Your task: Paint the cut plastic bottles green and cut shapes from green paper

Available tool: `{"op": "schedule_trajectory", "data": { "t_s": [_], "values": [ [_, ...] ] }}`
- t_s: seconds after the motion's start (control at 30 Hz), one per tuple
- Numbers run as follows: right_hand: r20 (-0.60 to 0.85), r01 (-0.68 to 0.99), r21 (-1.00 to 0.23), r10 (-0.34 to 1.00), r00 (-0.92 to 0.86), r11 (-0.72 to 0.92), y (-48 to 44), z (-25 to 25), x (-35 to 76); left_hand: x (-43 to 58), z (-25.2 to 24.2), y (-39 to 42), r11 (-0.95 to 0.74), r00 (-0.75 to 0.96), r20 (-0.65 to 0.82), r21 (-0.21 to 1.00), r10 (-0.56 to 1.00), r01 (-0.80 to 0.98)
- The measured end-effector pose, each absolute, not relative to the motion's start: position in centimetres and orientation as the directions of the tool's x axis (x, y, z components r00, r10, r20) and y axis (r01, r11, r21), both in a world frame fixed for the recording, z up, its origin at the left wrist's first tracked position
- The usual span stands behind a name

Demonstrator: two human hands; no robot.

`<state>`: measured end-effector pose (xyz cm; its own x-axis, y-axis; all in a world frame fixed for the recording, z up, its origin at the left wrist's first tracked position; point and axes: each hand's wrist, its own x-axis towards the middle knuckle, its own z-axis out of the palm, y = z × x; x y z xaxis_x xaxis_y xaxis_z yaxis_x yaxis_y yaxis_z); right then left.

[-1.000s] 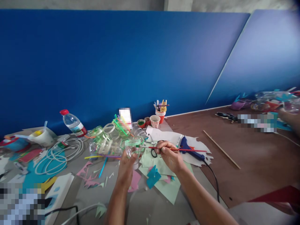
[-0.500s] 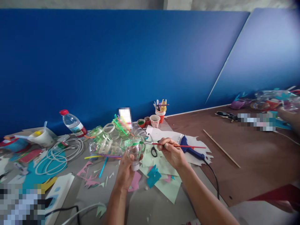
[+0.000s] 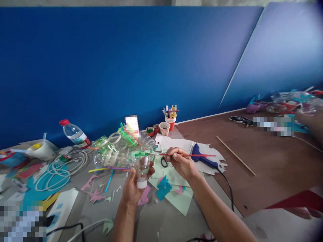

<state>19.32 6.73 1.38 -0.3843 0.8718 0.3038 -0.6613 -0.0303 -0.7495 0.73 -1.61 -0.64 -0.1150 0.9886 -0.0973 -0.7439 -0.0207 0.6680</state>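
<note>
In the middle of the head view my left hand [image 3: 135, 186] is closed round a clear cut plastic bottle [image 3: 141, 168], held cap-down with its white cap at the bottom. Green colour shows along the bottle's upper rim. My right hand [image 3: 180, 162] pinches a red-handled paintbrush [image 3: 202, 155], which lies nearly level. Its green-coated tip is at the bottle's upper edge; whether it touches cannot be made out. Behind my hands stand small paint cups, one with green paint [image 3: 149, 130]. A blue glue gun [image 3: 205, 158] lies just right of my right hand.
Cut plastic bottles and straws [image 3: 111, 151] crowd the left centre. A red-capped water bottle [image 3: 75, 133] leans behind a coiled white cable [image 3: 60, 173]. Paper scraps [image 3: 176, 198] and scissors [image 3: 164, 162] lie centrally. A wooden stick [image 3: 236, 155] rests rightward. Another person's hand [image 3: 309, 119] is far right.
The cut bottle in my left hand has turned slightly more upright, and the brush tip has moved left along its rim. The whole view has shifted a little.
</note>
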Motion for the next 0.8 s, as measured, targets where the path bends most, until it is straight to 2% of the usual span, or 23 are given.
{"op": "schedule_trajectory", "data": {
  "t_s": [0.37, 0.53, 0.7, 0.8],
  "values": [
    [0.317, -0.685, -0.727, 0.859, -0.403, -0.054, 6.9, 1.1, 19.3, 1.1, 0.3, -1.7, 0.032, -0.028, -0.1, 0.548, 0.995, -0.836],
    [0.266, -0.657, -0.75, 0.873, -0.408, -0.079, 7.1, 0.9, 19.2, 1.2, 0.9, -1.8, 0.057, 0.008, -0.099, 0.498, 0.995, -0.865],
    [0.278, -0.69, -0.718, 0.869, -0.41, -0.095, 7.2, 0.8, 19.1, 1.2, 0.9, -1.8, 0.076, 0.037, -0.087, 0.503, 0.996, -0.861],
    [0.254, -0.661, -0.741, 0.861, -0.441, -0.12, 7.1, 0.6, 18.8, 1.3, 0.8, -1.9, 0.074, 0.041, -0.077, 0.508, 0.996, -0.858]
  ]
}}
